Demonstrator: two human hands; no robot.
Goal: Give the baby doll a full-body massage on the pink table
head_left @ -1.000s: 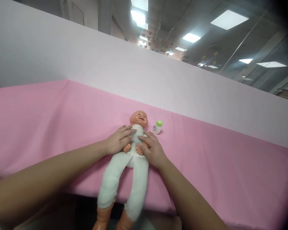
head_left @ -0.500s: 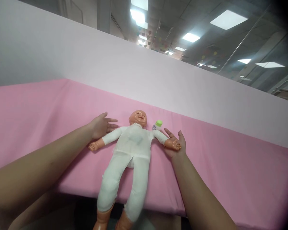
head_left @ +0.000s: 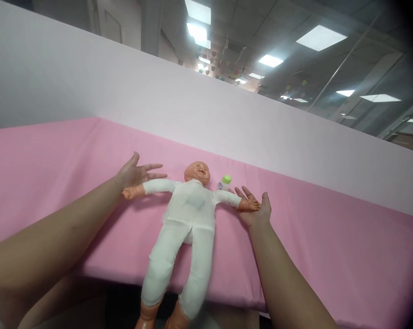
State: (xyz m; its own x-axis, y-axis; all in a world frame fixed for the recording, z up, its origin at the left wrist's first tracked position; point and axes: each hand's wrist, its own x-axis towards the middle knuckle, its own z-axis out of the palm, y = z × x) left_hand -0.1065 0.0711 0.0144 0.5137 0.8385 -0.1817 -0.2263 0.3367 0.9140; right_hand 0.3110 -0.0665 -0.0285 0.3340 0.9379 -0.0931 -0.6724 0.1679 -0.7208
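Note:
A baby doll (head_left: 190, 203) in white cloth lies on its back with both arms spread and its feet towards me. My left hand (head_left: 134, 173) is open behind the doll's arm on the left, palm turned up and fingers pointing at the head. The doll's hand on that side rests by my wrist. On the other side, my right hand (head_left: 254, 210) is open, palm up, under the doll's other hand, which lies across my palm. A small bottle with a green cap (head_left: 226, 179) stands or leans beside the doll's head; its lower part is hidden by the doll's arm.
The doll lies on a pink-covered table (head_left: 329, 246), its feet hanging over the near edge. A white partition (head_left: 151, 100) rises along the far side. Ceiling lights show beyond it.
The doll's arm on the left has swung up towards its head, with my left hand moving outward and up alongside it. My right hand's thumb has spread slightly further.

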